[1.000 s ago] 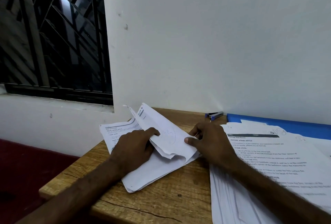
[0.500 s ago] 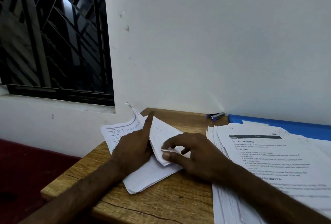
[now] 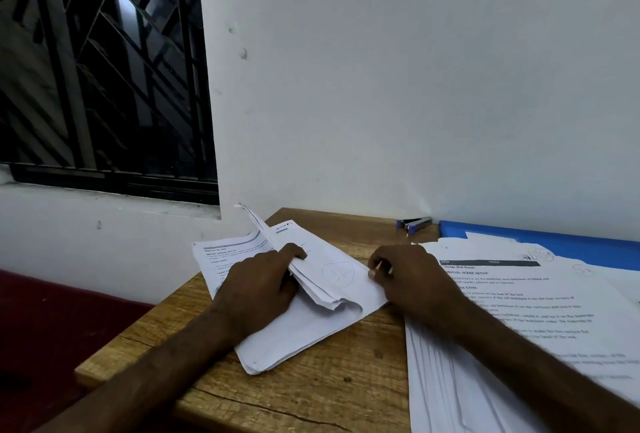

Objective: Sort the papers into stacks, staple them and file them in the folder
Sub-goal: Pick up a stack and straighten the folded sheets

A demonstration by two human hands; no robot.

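Note:
A small stack of white papers (image 3: pixel 294 332) lies at the left of the wooden table, its top sheets folded back. My left hand (image 3: pixel 258 285) presses flat on this stack, fingers tucked under the folded sheets. My right hand (image 3: pixel 410 278) pinches the right edge of the top sheet (image 3: pixel 341 273), which bears a pencilled circle. A large fanned pile of printed papers (image 3: pixel 519 315) lies at the right under my right forearm. Behind that pile a blue folder (image 3: pixel 568 245) lies against the wall. A blue and silver stapler (image 3: pixel 414 224) sits by the wall.
The wooden table (image 3: pixel 311 394) ends at its left corner, with a dark red floor (image 3: pixel 45 322) below. A white wall rises right behind the table. A barred window (image 3: pixel 100 65) is at the upper left.
My right hand has drawn the folded top sheet back out to the right, from near my left hand to the stack's right edge. My left forefinger, raised before, now lies down on the papers.

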